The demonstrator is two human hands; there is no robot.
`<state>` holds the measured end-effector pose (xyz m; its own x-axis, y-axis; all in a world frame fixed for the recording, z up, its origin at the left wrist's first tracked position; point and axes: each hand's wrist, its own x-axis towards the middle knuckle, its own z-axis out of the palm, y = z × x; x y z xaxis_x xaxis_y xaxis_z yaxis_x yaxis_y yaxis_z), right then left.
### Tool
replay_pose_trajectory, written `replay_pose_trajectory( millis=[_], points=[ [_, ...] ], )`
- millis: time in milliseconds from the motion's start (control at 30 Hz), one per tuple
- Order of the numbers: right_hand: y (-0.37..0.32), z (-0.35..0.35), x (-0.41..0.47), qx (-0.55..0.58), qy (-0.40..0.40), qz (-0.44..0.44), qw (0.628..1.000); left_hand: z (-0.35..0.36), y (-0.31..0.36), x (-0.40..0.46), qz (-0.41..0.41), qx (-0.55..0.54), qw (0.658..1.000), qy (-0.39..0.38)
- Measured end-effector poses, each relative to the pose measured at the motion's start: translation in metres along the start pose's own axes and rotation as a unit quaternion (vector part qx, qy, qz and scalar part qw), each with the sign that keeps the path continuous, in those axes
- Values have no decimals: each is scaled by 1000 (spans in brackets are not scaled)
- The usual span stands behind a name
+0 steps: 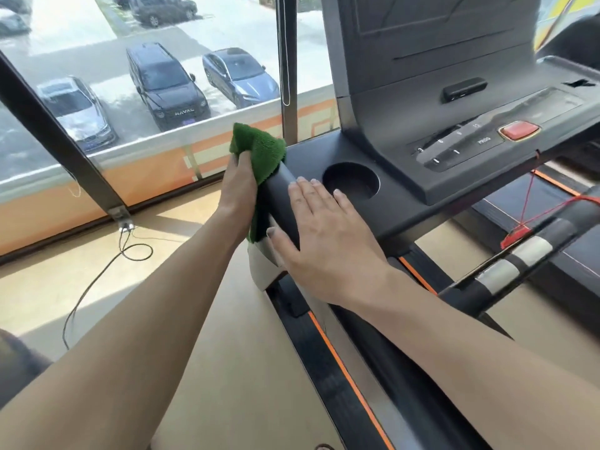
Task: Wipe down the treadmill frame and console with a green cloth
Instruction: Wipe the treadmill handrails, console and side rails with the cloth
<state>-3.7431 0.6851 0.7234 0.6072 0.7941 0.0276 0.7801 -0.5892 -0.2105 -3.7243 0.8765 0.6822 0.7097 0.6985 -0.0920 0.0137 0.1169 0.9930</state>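
Tan floor (201, 319) under treadmill frame (328, 362), window (97, 76) w/ parked cars.

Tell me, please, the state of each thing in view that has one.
green cloth: bunched, pressed on the frame's outer side
left hand: grips the cloth
right hand: flat on the treadmill frame, fingers straight
cup holder: empty
red safety clip: on the handlebar
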Motion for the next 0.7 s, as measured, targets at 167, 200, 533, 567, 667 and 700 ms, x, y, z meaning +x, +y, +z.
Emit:
replay_pose_trajectory(
  millis=[167, 200, 533, 567, 667, 700],
  points=[
    [-3, 0, 0, 57, 45, 10, 997, 10, -2, -42, 217, 165, 962, -27],
    [-3, 0, 0, 77, 62, 15, 995, 10, -7, -51, 247, 171, 953, -41],
    [-8, -8, -14, 140, 211, 29, 967, 5, -34, -118, 290, 202, 927, -126],
    [-10, -7, -16, 121, 214, 32, 969, 3, -33, -123, 284, 202, 928, -134],
    [-20, -3, -27, 107, 216, 64, 968, -5, -27, -139, 278, 204, 925, -157],
    [-22, -3, -30, 117, 216, 75, 966, -6, -25, -143, 280, 206, 923, -163]
  ],
)
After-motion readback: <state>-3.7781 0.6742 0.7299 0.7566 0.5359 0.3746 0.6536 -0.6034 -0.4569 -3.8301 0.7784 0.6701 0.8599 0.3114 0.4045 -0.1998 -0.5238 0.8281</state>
